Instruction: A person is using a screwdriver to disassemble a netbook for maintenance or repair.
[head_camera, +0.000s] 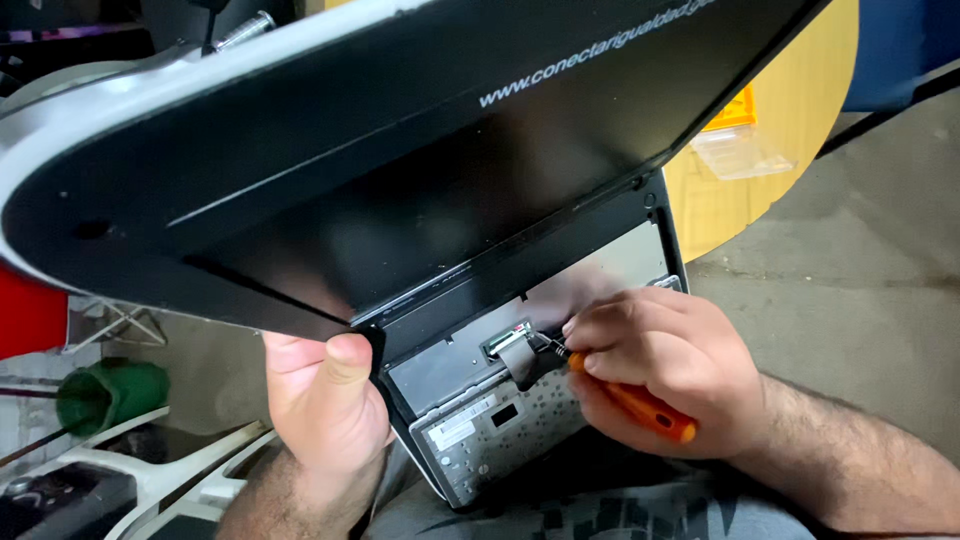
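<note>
A small black laptop (420, 200) with a grey-edged lid fills the upper frame, its keyboard removed and metal plate bare. The left hand (325, 405) pinches its lower corner. The right hand (660, 370) grips an orange-handled screwdriver (630, 400), tip at the ribbon connector (512, 340), centre.

Large black-and-grey laptop lid (400, 150): top and right corners cut off by the upper frame edge; it hides most of the scene behind it.

Open grey metal laptop base (500, 420): lower end hidden by the grey-shirted lap; upper part covered by the lid.

Orange-handled screwdriver (640, 408): handle mostly enclosed in the right hand (665, 375); the tip at the flat grey ribbon cable (520, 352) is too small to make out.

Left hand (325, 410): fingers hidden behind the lid's corner, only the thumb shows.

Round yellow wooden desk (780, 110): largely hidden by the lid.

Green object (110, 395) at left: blurred, kind unclear.
</note>
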